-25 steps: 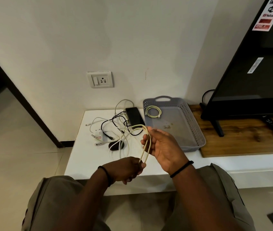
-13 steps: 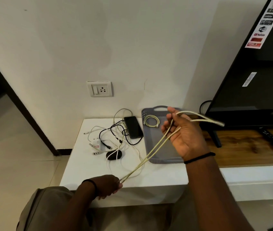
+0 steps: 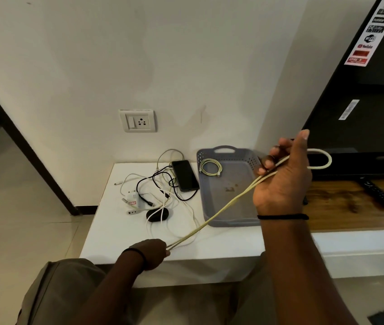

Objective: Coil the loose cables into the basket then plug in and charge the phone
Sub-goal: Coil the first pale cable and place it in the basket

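The right hand (image 3: 282, 177) is raised with its fingers curled round a doubled cream cable (image 3: 219, 213), the two strands crossing its palm and a closed loop of the same cable sticking out past the thumb side. From that grip the strands run taut, down and toward the person, to the left hand (image 3: 151, 253), which pinches their other end in a closed fist just above the near edge of the white shelf (image 3: 221, 249).

Directly beneath the stretched span, below the right hand, sits the grey basket (image 3: 231, 221), with one coiled cable (image 3: 210, 167) already lying in its far corner. Beyond the left hand, farther from the person, lies the tangle of loose cables (image 3: 163, 195), white and black, around a white adapter (image 3: 132, 198) and a small black oval object (image 3: 157, 214). The phone (image 3: 184, 175) lies face up at the far side of that tangle, just beside the basket's wall. Above it on the wall is the socket (image 3: 137, 120), with nothing plugged in.

The step in hand looks like folding the second cable to length before coiling it. The next move probably calls for bringing the hands together, winding the doubled strands into a compact loop without letting them spring apart, and lowering it into the basket. Several cables remain, and charging has not begun.
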A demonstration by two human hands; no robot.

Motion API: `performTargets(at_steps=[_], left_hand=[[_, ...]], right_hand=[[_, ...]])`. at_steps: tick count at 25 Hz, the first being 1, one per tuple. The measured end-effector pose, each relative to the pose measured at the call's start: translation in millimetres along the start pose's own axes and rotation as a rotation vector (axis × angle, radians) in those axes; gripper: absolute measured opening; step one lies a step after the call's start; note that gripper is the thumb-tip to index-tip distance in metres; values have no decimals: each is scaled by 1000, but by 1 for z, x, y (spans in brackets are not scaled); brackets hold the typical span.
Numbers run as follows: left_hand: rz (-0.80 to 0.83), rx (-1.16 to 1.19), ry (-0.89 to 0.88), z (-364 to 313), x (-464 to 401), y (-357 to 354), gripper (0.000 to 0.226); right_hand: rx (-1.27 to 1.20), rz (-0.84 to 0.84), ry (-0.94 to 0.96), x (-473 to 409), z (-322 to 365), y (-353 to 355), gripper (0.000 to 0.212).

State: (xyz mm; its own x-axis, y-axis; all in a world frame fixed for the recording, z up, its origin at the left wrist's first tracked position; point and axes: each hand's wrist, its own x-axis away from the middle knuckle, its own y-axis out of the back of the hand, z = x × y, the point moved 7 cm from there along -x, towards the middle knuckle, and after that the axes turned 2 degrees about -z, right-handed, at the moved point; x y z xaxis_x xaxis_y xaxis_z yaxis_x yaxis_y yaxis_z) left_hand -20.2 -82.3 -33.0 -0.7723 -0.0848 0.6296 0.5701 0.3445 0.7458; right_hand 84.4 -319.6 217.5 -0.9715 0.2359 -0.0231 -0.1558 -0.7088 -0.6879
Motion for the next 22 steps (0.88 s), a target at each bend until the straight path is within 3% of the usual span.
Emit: performTargets(at_steps=[4,10,13,15,17,19,20,22], left_hand=[[-187,-17,-7,11,-1,14,29],[-378,14,31,29,-1,22,31],[-365,-49,51,27,2,20,26],[-248,-104,45,21,9,21,25],[-131,-61,-57,2,25,33,58],[-166,180,-283,-40,59,69,83],[-200,367,-433,-65,81,90,77],[-196,725,-709,-104,119,121,42]], right_hand=[[8,163,-86,6,4,-10,55],[40,238,-138,17,8,-14,38],[-25,304,-120,24,17,-20,53],[5,382,-113,34,19,-28,60],[166,435,-103,48,9,-33,61],[422,480,-77,67,-8,-40,60],[532,517,-81,77,-18,-42,61],[680,625,-107,93,-36,-48,66]])
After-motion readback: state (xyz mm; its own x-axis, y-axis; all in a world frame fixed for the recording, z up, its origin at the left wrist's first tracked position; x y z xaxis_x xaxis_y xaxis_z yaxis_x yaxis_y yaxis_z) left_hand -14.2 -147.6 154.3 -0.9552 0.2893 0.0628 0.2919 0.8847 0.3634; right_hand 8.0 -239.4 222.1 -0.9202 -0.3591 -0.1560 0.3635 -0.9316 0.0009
